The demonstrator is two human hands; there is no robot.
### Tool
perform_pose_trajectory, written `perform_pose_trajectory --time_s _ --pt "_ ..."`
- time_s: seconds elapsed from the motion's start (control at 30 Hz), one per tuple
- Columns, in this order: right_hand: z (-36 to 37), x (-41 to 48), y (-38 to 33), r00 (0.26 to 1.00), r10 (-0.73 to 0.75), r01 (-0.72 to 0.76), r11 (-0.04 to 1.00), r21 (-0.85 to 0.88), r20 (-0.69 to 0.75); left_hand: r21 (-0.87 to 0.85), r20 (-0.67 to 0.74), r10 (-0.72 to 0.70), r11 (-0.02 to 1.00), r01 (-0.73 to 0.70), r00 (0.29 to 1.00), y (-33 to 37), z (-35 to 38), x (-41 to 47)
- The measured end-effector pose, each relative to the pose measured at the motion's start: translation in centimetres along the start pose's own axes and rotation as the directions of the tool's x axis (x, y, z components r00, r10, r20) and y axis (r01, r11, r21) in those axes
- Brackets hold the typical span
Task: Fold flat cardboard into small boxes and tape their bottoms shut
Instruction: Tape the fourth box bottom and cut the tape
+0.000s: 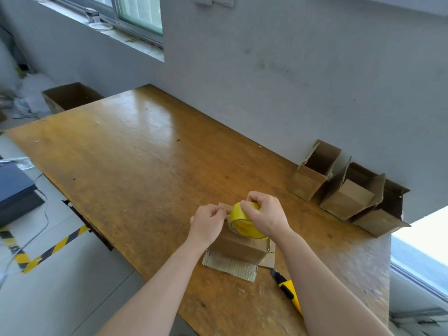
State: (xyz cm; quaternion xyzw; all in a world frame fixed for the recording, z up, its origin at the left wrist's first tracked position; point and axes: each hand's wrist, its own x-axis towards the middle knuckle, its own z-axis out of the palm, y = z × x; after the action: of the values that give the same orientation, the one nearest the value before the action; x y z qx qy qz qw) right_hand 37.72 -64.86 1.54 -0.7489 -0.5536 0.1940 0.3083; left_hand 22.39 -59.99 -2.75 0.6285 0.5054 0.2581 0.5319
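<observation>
- Gripping the yellow tape roll (243,225) from above, the right hand (265,215) curls its fingers over it. The roll stands on edge atop the box (238,247), core facing near-left.
- The box sits at the counter's (121,154) near side, long axis left-right.
- The left hand (209,220) pinches a tan strip (224,206) beside the roll; tape or flap, unclear.
- The right forearm hides part of the knife (287,291).

Wooden table (135,154), cardboard boxes (306,186), utility knife (287,291)
</observation>
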Motion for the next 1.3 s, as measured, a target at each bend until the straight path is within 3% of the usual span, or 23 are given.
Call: perform_pose_trajectory --time_s 0.27,0.6,0.83,1.03,1.2,1.3 --pt "0.2 -0.1 -0.3 1.0 -0.019 0.02 0.997 -0.071 0.006 -0.112 -0.047 -0.147 0.984 0.141 0.988 0.7 0.1 0.3" --pt "-0.2 0.5 0.0 0.998 -0.022 0.026 0.997 -0.066 0.061 -0.086 -0.055 -0.238 0.969 0.233 0.97 1.9 0.5 0.3" --pt "-0.4 0.4 0.3 0.995 -0.003 0.006 1.0 -0.03 0.099 -0.455 0.139 -0.372 0.799 0.393 0.918 2.1 0.3 0.2" --pt "-0.4 0.7 0.3 0.995 -0.006 0.011 0.999 -0.045 0.104 -0.415 0.25 -0.298 0.827 0.38 0.921 1.9 -0.3 0.6" --pt "-0.1 1.0 -0.2 0.994 -0.007 0.02 0.993 -0.115 0.111 -0.322 0.12 -0.298 0.891 0.321 0.947 1.0 -0.2 1.0" --pt "-0.4 1.0 0.0 0.982 0.06 -0.059 0.998 -0.01 0.18 -0.246 -0.011 -0.291 0.928 0.28 0.957 0.5 0.4 1.0"
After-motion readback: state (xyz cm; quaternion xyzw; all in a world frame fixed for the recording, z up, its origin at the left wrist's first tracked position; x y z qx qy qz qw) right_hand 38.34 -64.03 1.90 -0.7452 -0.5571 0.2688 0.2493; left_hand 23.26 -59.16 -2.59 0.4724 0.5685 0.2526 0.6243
